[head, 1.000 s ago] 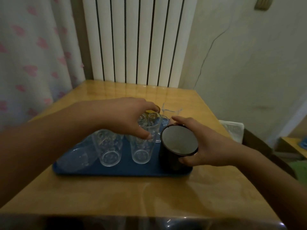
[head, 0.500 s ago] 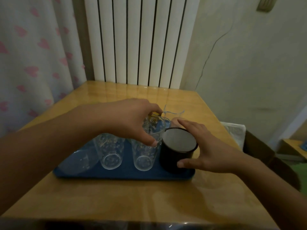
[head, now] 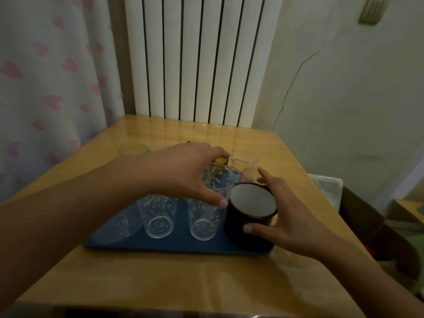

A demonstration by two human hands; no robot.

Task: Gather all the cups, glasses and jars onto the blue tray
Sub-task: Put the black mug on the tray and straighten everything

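Oddly, no writing reads: left hand [head: 183,175] grips a cat-printed glass [head: 218,182], right hand [head: 284,216] opens beside the dark mug [head: 250,212].

Support surface: glossy wooden table [head: 160,278], filling the lower and middle frame. Directly on it: a blue tray [head: 183,245] at center, a yellowish glass [head: 132,149] above and left of the tray, and a clear glass vessel [head: 245,159] just beyond the tray's far right corner.

Both forearms are bare to the frame edge, no sleeves, and the left hand [head: 183,173] and right hand [head: 289,216] wear no rings, watch or gloves.
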